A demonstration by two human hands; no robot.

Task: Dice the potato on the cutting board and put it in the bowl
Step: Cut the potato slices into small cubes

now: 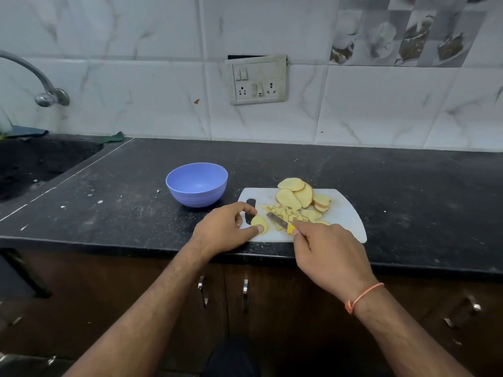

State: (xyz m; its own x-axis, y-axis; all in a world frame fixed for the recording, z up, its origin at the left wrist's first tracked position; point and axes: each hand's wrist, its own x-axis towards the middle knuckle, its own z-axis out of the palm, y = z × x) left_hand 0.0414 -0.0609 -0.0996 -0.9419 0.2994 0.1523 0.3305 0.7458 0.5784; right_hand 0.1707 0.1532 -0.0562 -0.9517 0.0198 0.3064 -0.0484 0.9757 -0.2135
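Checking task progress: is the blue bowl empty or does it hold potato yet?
Empty. The blue bowl shows only bare interior; the diced potato lies on the cutting board.

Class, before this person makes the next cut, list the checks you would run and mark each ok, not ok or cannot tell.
1. Potato slice lies flat on the cutting board: ok.
2. Left hand holds the slice: ok.
3. Left fingertips clear of the blade's path: cannot tell.
4. Right hand grips the knife: ok.
5. Bowl within reach beside the board: ok.
6. Diced pieces leave cutting room: ok.
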